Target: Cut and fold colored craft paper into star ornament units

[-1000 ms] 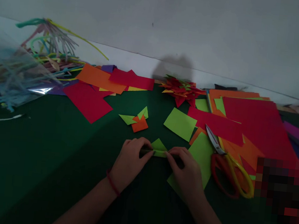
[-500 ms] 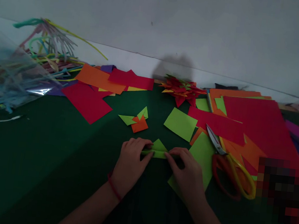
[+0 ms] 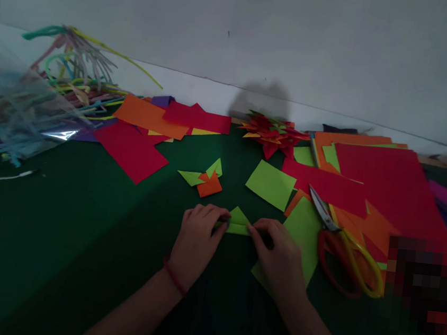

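Note:
A small green piece of paper (image 3: 238,226), folded to a peak at the top with a folded strip along its lower edge, is held between my two hands. My left hand (image 3: 199,239), with a dark red band at the wrist, pinches its left end. At the right end the thumb and fingertips of my right hand (image 3: 280,253) close on it. Both ends of the paper are partly hidden by fingers. Just beyond lie a folded orange and green paper piece (image 3: 209,183) and a green paper square (image 3: 271,185). A larger green sheet (image 3: 303,234) extends under my right hand.
Scissors (image 3: 337,228) with red and yellow handles lie open on paper scraps at right, beside a stack of red sheets (image 3: 389,190). A spiky folded-paper flower (image 3: 271,132) sits by the wall. Red paper (image 3: 131,152) and a plastic bag (image 3: 18,103) of pipe cleaners are at left.
My left hand's fingers have shifted slightly along the left end of the green paper, covering more of it. My right hand keeps its pinch in nearly the same place.

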`<state>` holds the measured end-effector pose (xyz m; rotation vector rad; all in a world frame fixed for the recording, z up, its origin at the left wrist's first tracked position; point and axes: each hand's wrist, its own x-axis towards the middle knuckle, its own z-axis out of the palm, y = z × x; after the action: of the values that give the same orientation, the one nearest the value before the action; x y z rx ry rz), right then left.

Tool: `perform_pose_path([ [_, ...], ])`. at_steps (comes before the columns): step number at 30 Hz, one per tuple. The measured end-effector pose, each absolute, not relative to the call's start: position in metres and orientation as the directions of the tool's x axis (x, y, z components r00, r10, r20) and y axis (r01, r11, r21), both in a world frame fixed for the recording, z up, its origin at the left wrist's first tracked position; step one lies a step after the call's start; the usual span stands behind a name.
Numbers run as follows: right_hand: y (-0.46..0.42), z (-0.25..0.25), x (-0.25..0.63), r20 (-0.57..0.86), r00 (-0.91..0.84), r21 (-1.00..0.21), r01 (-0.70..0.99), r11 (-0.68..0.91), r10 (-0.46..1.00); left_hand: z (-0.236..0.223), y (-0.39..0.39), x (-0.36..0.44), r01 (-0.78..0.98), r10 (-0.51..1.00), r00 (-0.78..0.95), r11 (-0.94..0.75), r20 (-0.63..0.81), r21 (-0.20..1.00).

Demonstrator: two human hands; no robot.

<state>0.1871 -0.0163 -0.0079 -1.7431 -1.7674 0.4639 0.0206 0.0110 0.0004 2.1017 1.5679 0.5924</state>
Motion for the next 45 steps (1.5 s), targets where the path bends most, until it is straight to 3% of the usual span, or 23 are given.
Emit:
perform_pose_path([
  [27,-0.014,-0.011,0.185,0.233,-0.025,-0.493,0.859,0.14,0.972,0.003,0.011,0.023,0.772,0.958,0.279,-0.26,0.057,0.58],
  [39,-0.012,-0.01,0.185,0.219,-0.044,-0.488,0.86,0.148,0.975,0.005,0.007,0.027,0.821,0.958,0.276,-0.279,0.082,0.498],
  [45,-0.013,-0.009,0.185,0.194,-0.041,-0.483,0.866,0.132,0.98,0.011,-0.001,0.033,0.9,0.973,0.15,-0.207,0.174,0.383],
])
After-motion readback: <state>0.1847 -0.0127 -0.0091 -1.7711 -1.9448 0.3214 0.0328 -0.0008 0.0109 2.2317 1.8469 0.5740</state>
